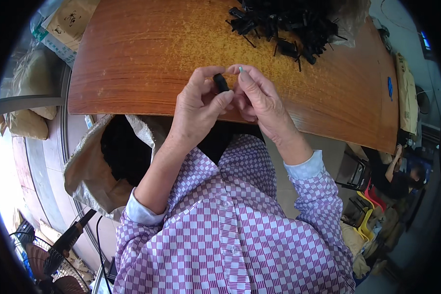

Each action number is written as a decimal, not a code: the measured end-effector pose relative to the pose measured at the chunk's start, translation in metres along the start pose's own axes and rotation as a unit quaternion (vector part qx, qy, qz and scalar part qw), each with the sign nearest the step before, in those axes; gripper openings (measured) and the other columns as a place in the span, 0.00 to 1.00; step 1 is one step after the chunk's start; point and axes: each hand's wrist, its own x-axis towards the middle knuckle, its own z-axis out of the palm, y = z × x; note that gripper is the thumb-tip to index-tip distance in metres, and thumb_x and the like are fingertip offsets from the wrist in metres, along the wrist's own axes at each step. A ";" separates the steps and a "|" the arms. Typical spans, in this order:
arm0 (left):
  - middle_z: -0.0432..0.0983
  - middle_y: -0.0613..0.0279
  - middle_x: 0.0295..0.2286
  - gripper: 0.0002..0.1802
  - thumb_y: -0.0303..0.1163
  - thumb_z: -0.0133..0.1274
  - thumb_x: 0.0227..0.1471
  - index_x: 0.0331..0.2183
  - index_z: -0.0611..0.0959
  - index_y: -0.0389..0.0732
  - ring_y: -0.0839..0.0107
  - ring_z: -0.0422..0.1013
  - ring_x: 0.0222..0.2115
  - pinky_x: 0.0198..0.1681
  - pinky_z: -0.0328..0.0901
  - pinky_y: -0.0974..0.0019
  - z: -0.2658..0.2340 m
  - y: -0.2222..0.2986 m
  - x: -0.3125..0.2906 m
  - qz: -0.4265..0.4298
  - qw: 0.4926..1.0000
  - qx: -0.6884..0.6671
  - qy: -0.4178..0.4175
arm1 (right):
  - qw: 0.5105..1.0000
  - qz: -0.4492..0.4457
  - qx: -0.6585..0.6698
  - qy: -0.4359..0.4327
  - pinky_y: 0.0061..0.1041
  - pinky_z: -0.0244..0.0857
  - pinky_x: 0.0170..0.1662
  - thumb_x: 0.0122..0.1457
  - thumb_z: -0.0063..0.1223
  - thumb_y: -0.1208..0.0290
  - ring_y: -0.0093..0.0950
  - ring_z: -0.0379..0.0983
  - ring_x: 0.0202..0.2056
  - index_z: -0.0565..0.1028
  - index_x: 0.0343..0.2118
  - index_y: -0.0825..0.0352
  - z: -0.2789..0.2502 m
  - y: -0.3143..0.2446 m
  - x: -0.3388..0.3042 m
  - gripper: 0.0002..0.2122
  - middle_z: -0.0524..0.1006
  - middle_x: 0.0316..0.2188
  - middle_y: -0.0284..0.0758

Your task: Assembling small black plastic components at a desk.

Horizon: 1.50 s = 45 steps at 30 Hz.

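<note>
Just above the near edge of the wooden table [147,63], my two hands meet in front of me. My left hand [192,110] pinches a short black cylindrical piece [221,82] between thumb and fingers, tilted slightly. Close beside it, my right hand [265,100] has its thumb and forefinger together. A small pale green tip [240,69] shows at that pinch; what it belongs to is hidden. The other right fingers curl close to the black piece, and I cannot tell whether they touch it.
A heap of black parts with thin stems [291,27] lies at the table's far right, beside clear plastic [352,22]. An open woven sack [81,174] holding black pieces stands left of my lap. A fan [46,259] is lower left; another person [394,179] sits far right.
</note>
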 end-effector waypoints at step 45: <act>0.73 0.60 0.36 0.23 0.29 0.45 0.60 0.56 0.65 0.40 0.73 0.71 0.35 0.39 0.68 0.74 0.009 0.014 0.009 -0.119 0.950 -0.284 -0.054 | 0.991 -0.135 -0.011 0.015 0.10 0.55 0.18 0.61 0.52 0.71 0.11 0.61 0.18 0.72 0.39 0.66 -0.039 0.020 -0.019 0.07 0.73 0.26 0.27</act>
